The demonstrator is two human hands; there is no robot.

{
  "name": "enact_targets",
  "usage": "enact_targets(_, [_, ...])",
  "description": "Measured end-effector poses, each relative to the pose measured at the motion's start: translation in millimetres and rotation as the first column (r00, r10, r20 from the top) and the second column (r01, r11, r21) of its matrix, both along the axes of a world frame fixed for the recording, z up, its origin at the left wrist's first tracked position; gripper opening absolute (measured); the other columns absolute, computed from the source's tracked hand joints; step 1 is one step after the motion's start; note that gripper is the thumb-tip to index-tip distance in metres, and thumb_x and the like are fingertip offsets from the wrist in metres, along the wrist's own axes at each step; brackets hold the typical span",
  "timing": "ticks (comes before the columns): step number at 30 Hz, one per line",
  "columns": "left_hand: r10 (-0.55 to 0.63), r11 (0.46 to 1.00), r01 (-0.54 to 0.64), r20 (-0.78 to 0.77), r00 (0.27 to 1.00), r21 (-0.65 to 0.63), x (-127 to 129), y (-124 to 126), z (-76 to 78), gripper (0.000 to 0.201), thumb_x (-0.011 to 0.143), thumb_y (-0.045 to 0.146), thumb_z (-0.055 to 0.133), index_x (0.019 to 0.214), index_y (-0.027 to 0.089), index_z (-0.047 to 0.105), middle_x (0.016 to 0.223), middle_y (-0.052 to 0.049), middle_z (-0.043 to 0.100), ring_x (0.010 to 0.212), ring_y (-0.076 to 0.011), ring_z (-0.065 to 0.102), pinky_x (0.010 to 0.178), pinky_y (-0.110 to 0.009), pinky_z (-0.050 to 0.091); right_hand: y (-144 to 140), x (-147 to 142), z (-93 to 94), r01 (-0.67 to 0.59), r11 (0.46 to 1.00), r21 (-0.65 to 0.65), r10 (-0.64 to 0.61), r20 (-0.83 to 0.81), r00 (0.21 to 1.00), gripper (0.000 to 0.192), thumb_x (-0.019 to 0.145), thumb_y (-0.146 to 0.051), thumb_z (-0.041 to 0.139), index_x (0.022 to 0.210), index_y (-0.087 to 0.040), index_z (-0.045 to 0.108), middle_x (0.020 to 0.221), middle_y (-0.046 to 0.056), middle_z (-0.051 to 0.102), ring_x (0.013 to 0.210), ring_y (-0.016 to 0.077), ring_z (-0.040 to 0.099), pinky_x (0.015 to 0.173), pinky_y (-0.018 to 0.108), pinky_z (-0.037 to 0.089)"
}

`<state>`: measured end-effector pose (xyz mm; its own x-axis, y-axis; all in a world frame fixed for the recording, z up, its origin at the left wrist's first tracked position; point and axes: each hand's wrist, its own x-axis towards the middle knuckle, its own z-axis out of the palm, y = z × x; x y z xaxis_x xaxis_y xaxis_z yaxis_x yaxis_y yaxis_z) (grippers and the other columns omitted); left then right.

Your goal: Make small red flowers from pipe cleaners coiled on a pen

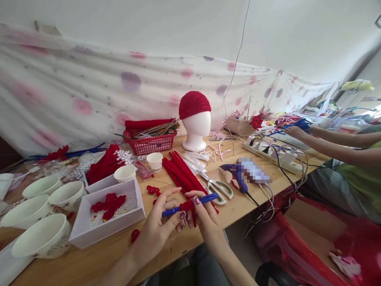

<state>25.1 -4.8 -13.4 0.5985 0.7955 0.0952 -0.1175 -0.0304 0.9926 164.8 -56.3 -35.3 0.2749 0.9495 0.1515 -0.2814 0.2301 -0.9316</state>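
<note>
While pinched shut, both hands (186,216) on blue pen (190,204).

No legible text, label, brand, number or sign is showing on any surface. One patch beside the scissors (219,188) — lying on the wooden table (190,242) — is appearing pixelated, so any marking there cannot be read. The paper cups (155,161) are showing plain white.
</note>
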Motion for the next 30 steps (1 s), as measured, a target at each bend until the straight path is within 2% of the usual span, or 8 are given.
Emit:
enact_targets(3, [0.011,0.994,-0.004,0.055,0.998,-0.11,2.4,0.8,0.8,0.057,0.084,0.044,0.072,0.13,0.016,0.051,0.071,0.0,0.065,0.062,-0.0132,0.06,0.058,-0.023,0.049,1.3,-5.5,-2.5,0.037,0.999,0.027,-0.035,-0.091,0.995,0.04,0.089,-0.061,0.062,0.099,-0.023,0.055,0.062,-0.005,0.053,0.056,0.0157,0.054,0.055,0.028,0.045])
enact_targets(6, [0.047,0.976,-0.023,0.104,0.994,-0.215,4.4,2.9,2.4,0.053,0.075,0.047,0.079,0.112,0.012,0.062,0.063,0.001,0.064,0.056,-0.0123,0.058,0.054,-0.023,0.046,1.6,-7.6,-1.0,0.074,0.995,0.067,-0.068,-0.087,0.994,0.035,0.091,-0.056,0.063,0.102,-0.024,0.056,0.07,-0.003,0.057,0.064,0.0161,0.058,0.062,0.029,0.047])
enact_targets(10, [0.115,0.967,-0.084,0.117,0.987,-0.241,6.9,4.9,5.3,0.04,0.067,0.042,0.087,0.084,0.012,0.067,0.062,-0.001,0.065,0.054,-0.0113,0.057,0.052,-0.022,0.045,1.8,-7.9,-0.5,0.068,0.995,0.07,-0.065,-0.032,0.997,0.032,0.094,-0.054,0.059,0.106,-0.024,0.056,0.076,-0.001,0.061,0.069,0.0165,0.059,0.067,0.03,0.048])
enact_targets(14, [0.138,0.954,-0.105,0.097,0.986,-0.282,7.1,5.1,7.4,0.035,0.062,0.037,0.088,0.073,0.012,0.067,0.061,-0.002,0.066,0.053,-0.0106,0.056,0.052,-0.022,0.045,1.5,-6.1,-4.6,0.139,0.989,0.045,-0.141,0.035,0.989,0.033,0.094,-0.055,0.059,0.107,-0.025,0.058,0.079,-0.001,0.06,0.07,0.016,0.056,0.067,0.029,0.046])
enact_targets(17, [0.14,0.964,-0.114,0.094,0.986,-0.24,3.8,3.7,8.6,0.03,0.063,0.033,0.086,0.078,0.013,0.07,0.063,-0.002,0.068,0.054,-0.0111,0.056,0.052,-0.022,0.046,0.4,-4.1,-3.6,0.136,0.989,0.05,-0.138,0.031,0.99,0.03,0.094,-0.052,0.061,0.106,-0.025,0.059,0.084,0.0,0.06,0.074,0.0163,0.056,0.069,0.029,0.044])
enact_targets(23, [0.264,0.964,-0.263,0.054,0.963,-0.04,-1.8,0.8,10.4,0.015,0.067,0.024,0.078,0.078,0.014,0.073,0.067,-0.002,0.068,0.057,-0.0117,0.056,0.051,-0.02,0.046,-1.4,-3.4,10.8,0.068,0.996,0.065,-0.062,-0.093,0.994,0.028,0.089,-0.05,0.068,0.093,-0.023,0.062,0.076,-0.001,0.057,0.067,0.0141,0.048,0.066,0.028,0.041])
enact_targets(27, [0.214,0.975,-0.217,0.046,0.976,0.049,-1.9,0.4,9.9,0.013,0.072,0.025,0.077,0.08,0.016,0.074,0.073,-0.003,0.07,0.06,-0.0129,0.059,0.053,-0.021,0.048,-0.1,-4.9,14.3,0.064,0.998,0.015,-0.059,-0.213,0.975,0.034,0.082,-0.053,0.075,0.089,-0.021,0.065,0.066,-0.002,0.055,0.058,0.0136,0.046,0.057,0.027,0.04])
enact_targets(30, [0.163,0.98,-0.167,0.041,0.986,0.108,-2.6,-0.8,7.5,0.02,0.079,0.028,0.075,0.096,0.019,0.073,0.078,-0.002,0.072,0.065,-0.0144,0.064,0.058,-0.022,0.052,1.7,-7.5,12.7,0.053,0.999,0.008,-0.048,-0.286,0.957,0.037,0.078,-0.054,0.077,0.085,-0.02,0.065,0.067,0.0,0.058,0.055,0.0126,0.045,0.051,0.026,0.039])
